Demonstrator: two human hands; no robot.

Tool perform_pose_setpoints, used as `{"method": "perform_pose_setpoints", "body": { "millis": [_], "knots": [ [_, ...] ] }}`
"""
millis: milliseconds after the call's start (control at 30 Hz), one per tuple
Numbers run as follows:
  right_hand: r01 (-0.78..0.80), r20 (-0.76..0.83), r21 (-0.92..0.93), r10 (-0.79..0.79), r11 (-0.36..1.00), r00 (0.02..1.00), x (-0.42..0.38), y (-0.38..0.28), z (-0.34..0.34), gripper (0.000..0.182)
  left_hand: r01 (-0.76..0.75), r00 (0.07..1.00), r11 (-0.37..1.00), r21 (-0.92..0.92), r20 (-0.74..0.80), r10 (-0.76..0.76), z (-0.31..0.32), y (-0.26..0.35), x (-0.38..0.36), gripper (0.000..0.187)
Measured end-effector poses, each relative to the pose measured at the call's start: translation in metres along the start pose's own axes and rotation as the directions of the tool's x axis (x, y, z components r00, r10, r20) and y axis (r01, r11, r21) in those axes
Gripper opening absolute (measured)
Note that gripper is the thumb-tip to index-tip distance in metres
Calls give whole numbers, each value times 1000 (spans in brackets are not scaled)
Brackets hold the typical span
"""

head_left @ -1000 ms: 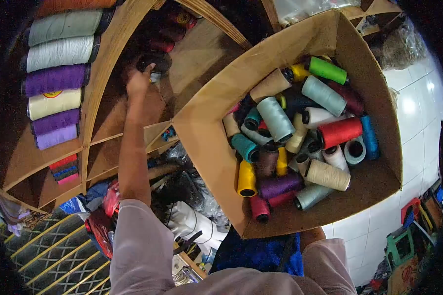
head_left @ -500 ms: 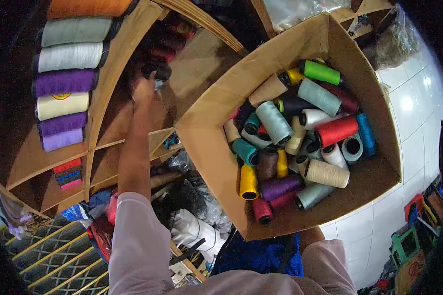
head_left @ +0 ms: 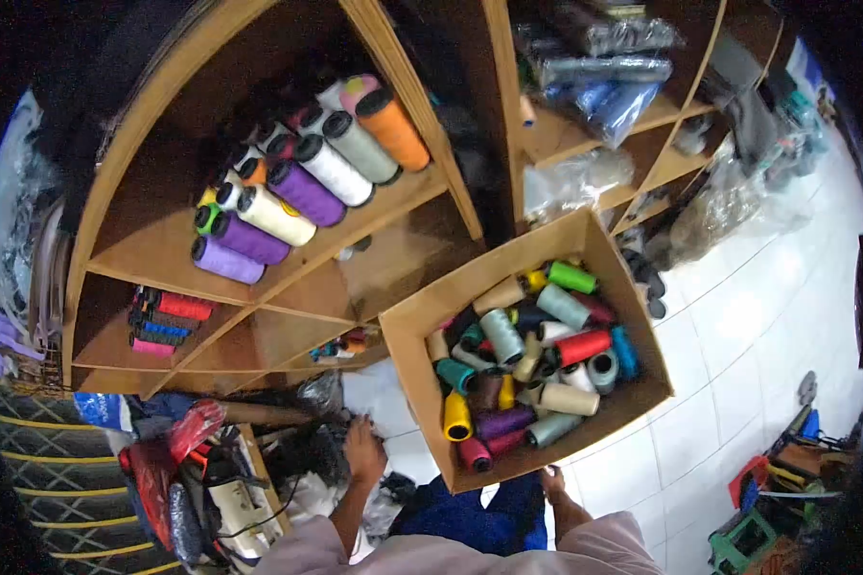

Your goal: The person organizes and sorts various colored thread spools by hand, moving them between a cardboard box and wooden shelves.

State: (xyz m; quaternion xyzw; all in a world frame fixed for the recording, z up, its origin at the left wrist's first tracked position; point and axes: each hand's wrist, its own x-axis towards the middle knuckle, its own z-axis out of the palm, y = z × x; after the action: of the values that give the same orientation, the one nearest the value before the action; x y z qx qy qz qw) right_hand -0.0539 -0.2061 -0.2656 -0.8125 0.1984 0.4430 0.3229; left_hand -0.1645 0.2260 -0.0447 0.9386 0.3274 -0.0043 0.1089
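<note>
A cardboard box [head_left: 408, 383] full of thread cones is in the middle of the view, tilted. Among the cones are a red one [head_left: 583, 346], a beige one [head_left: 570, 399], a pale grey-green one [head_left: 501, 335] and a yellow one [head_left: 457, 417]. My right hand [head_left: 553, 484] grips the box at its near edge, its fingers partly hidden beneath. Left of the box, my left hand [head_left: 362, 452] hangs low with its fingers apart and nothing visible in it.
A wooden shelf unit [head_left: 297, 311] at the left bears rows of thread cones, such as a purple one [head_left: 307, 192]. Plastic-wrapped packs [head_left: 609, 81] lie on shelves behind. Bags and bundles [head_left: 197, 450] crowd the lower left. White tiles [head_left: 719, 383] cover the floor at right.
My left hand has come out of the shelf compartment, where it was at a dark cone, and down beside the box. The box looks smaller and lower, and more of the shelves shows.
</note>
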Motion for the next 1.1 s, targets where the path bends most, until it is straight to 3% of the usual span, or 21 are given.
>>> {"method": "perform_pose_setpoints", "body": {
  "millis": [33, 67, 133, 200, 267, 333, 400, 433, 467, 533, 567, 633, 667, 700, 733, 800, 867, 933, 1000, 1033, 1100],
  "knots": [
    [-199, 64, 148, 191, 969, 979, -24, -14, -23, 56, 279, 954, 958, 62, 92, -284, 10, -14, -46, 66],
    [-332, 196, 209, 294, 920, 936, -15, 8, -32, 56, 422, 894, 899, 117, 109, -434, 38, -54, -98, 58],
    [-341, 147, 222, 314, 913, 938, -51, 2, -70, 51, 596, 587, 749, 289, 480, -652, 39, -89, -161, 52],
    [-349, 99, 305, 335, 886, 937, -68, -5, -100, 51, 535, 327, 762, 366, 742, -586, 37, -99, -183, 47],
    [-305, 69, 494, 313, 814, 947, -75, -16, -132, 52, 469, 237, 819, 331, 846, -478, 38, -94, -181, 43],
    [-89, -79, 675, 192, 733, 978, -64, -38, -168, 55, 448, 289, 855, 262, 862, -416, 43, -78, -165, 39],
    [168, -247, 702, 15, 692, 969, -46, -80, -212, 53, 548, 478, 825, 137, 759, -443, 51, -51, -143, 35],
    [248, -359, 688, 23, 682, 933, -49, -118, -230, 52, 669, 638, 732, -130, 605, -476, 62, -37, -138, 35],
    [535, -517, 550, -241, 642, 821, -29, -135, -247, 48, 639, 767, 642, -424, 421, -485, 74, -23, -135, 34],
    [586, -498, 461, -352, 666, 792, -23, -194, -284, 48, 550, 809, 503, -667, 274, -520, 47, 41, -72, 43],
    [747, -537, 320, -538, 583, 650, -10, -215, -294, 49, 353, 885, 609, -710, 42, -463, 28, 70, -55, 47],
    [813, -416, 243, -701, 529, 579, -30, -270, -305, 53, 313, 870, 334, -889, 127, -477, 5, 122, -25, 59],
    [843, -334, 27, -790, 537, 514, -27, -284, -307, 54, 407, 829, 159, -900, 291, -477, -60, 176, -15, 67],
    [871, -264, -21, -843, 491, 469, -25, -296, -302, 54, 214, 922, 524, -825, -7, -387, -33, 178, -9, 70],
    [899, -188, -66, -891, 432, 414, -25, -304, -295, 55, -16, 949, 796, -606, -260, -179, -2, 183, -8, 75],
    [759, -81, -393, -841, 520, 534, -54, -316, -303, 51, 123, 959, 967, -221, -224, -173, -11, 219, -12, 79],
    [754, -91, -386, -836, 531, 541, -35, -312, -299, 48, 299, 935, 933, -201, -135, -329, -12, 230, -18, 81],
    [745, -101, -388, -829, 542, 550, -28, -300, -302, 47, 344, 932, 927, -150, -70, -357, -14, 233, -14, 79],
    [792, -91, -457, -907, 404, 410, -33, -305, -302, 45, 276, 940, 950, -146, -166, -298, -5, 229, -18, 66],
    [794, -72, -456, -906, 401, 416, -30, -308, -303, 45, 293, 936, 945, -142, -158, -314, -7, 235, -19, 66],
    [760, -121, -486, -895, 431, 430, -25, -302, -298, 44, 300, 898, 953, -48, -323, -299, -11, 248, -28, 51]
  ]
}}
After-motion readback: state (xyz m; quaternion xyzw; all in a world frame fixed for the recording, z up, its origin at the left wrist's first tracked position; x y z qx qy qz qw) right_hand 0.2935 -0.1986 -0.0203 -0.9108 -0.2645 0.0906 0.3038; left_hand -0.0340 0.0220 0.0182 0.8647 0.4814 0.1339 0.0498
